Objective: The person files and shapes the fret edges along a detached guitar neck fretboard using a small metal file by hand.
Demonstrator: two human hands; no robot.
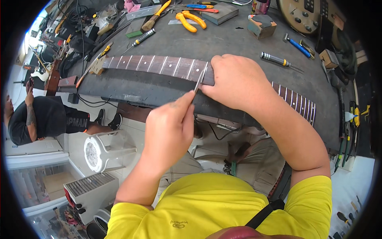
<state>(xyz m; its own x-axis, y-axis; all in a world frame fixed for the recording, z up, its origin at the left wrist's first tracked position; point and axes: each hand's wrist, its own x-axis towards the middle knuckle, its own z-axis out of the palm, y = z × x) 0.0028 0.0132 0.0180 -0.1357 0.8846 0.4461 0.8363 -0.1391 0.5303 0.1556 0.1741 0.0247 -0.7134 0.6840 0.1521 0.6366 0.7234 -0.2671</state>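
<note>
A guitar neck [161, 65] with a dark fretboard, metal frets and pale dot inlays lies across the workbench near its front edge. My right hand [238, 79] is closed over the middle of it, fingers wrapped round, covering that stretch. The neck's other end shows past my right wrist. In my left hand [171, 123], closed in a pinch, is a slim metal file [197, 83]. Its blade lies along a fret right beside my right hand's fingers. The file's handle end is hidden in my left palm.
On the workbench [223, 42] lie yellow-handled pliers [191, 20], a brush [156, 16], screwdrivers [274, 59], a blue-handled hammer [297, 46] and a wooden block [262, 26]. A guitar body [300, 16] rests at far right. Left of the bench are a person [38, 119] and a white stool [93, 153].
</note>
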